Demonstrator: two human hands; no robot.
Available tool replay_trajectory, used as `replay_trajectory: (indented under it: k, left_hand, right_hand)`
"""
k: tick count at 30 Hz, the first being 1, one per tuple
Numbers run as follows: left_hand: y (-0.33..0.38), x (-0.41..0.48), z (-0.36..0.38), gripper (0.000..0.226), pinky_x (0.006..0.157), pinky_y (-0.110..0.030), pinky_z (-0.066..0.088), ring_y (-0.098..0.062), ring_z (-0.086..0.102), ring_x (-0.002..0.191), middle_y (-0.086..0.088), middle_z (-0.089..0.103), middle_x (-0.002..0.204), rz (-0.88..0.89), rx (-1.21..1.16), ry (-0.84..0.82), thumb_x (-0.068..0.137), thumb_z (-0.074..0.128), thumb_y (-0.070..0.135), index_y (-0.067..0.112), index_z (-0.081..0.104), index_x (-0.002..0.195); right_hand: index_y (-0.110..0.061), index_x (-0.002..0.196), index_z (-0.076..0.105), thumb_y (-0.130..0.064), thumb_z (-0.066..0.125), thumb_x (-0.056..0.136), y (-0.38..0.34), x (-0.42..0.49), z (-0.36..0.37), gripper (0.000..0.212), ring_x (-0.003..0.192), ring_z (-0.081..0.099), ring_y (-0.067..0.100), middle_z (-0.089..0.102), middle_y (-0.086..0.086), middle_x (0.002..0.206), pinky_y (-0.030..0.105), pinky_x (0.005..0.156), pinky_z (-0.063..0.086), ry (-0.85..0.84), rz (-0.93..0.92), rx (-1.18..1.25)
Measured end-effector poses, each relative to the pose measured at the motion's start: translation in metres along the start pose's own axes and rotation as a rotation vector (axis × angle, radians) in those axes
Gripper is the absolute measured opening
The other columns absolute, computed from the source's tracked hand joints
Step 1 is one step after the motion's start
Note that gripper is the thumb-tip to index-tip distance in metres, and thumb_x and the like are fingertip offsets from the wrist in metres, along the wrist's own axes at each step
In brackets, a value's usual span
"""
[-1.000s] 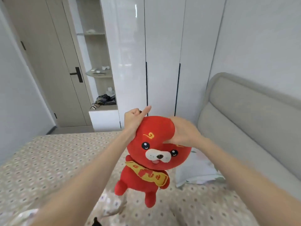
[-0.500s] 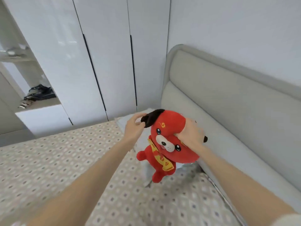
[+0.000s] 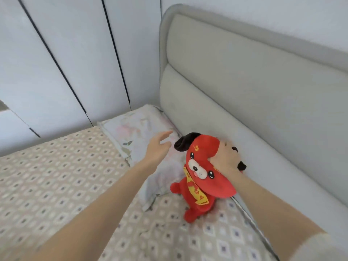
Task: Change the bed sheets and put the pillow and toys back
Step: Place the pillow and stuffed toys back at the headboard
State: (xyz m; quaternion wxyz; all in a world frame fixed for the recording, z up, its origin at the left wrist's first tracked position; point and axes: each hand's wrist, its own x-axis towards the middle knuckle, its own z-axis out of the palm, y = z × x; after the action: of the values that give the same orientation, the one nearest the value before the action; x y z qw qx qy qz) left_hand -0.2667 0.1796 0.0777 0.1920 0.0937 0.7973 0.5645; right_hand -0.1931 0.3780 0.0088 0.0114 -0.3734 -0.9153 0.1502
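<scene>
A red plush dog (image 3: 202,178) with black ears and a yellow sash sits tilted at the head of the bed, against the grey headboard (image 3: 244,95). My right hand (image 3: 225,160) grips the top of its head. My left hand (image 3: 159,146) hovers with relaxed, spread fingers just left of the toy's black ear, over the pale floral pillow (image 3: 143,140). The pillow lies in the bed's far corner by the headboard. The patterned beige sheet (image 3: 62,176) covers the mattress.
White wardrobe doors (image 3: 75,53) with dark vertical gaps stand behind the far side of the bed. The padded headboard runs along the right, under a plain white wall (image 3: 263,19).
My left hand has let go of the toy's black ear and spread out. My right hand has lowered the toy onto the bed next to the pillow, by the headboard.
</scene>
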Motion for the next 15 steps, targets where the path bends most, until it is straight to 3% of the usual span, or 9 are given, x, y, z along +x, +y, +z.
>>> replay_trajectory:
  k: [4, 9, 15]
  left_hand:
    - [-0.013, 0.012, 0.027, 0.051, 0.108, -0.037, 0.038, -0.015, 0.044, 0.129, 0.003, 0.046, 0.141, -0.040, 0.011, -0.035, 0.089, 0.041, -0.002, 0.025, 0.053, 0.131]
    - [-0.027, 0.014, 0.048, 0.053, 0.109, -0.038, 0.037, -0.012, 0.042, 0.130, 0.002, 0.047, 0.140, -0.084, -0.002, -0.058, 0.089, 0.040, -0.004, 0.023, 0.052, 0.133]
    - [-0.026, 0.012, 0.043, 0.053, 0.110, -0.038, 0.036, -0.015, 0.043, 0.130, -0.001, 0.049, 0.139, -0.098, 0.001, -0.022, 0.088, 0.039, -0.007, 0.019, 0.053, 0.132]
  right_hand:
    - [-0.020, 0.140, 0.027, -0.034, 0.070, 0.082, 0.019, 0.011, 0.023, 0.074, 0.103, 0.058, 0.036, 0.038, 0.007, 0.140, 0.039, 0.074, 0.046, 0.066, -0.006, -0.034]
    - [-0.024, 0.141, 0.030, -0.032, 0.070, 0.082, 0.022, 0.017, 0.035, 0.072, 0.104, 0.059, 0.036, 0.040, 0.005, 0.139, 0.038, 0.077, 0.046, 0.027, -0.036, 0.004]
    - [-0.028, 0.136, 0.036, -0.029, 0.071, 0.081, 0.019, 0.019, 0.017, 0.065, 0.099, 0.061, 0.035, 0.043, -0.001, 0.138, 0.039, 0.074, 0.047, 0.095, -0.091, 0.047]
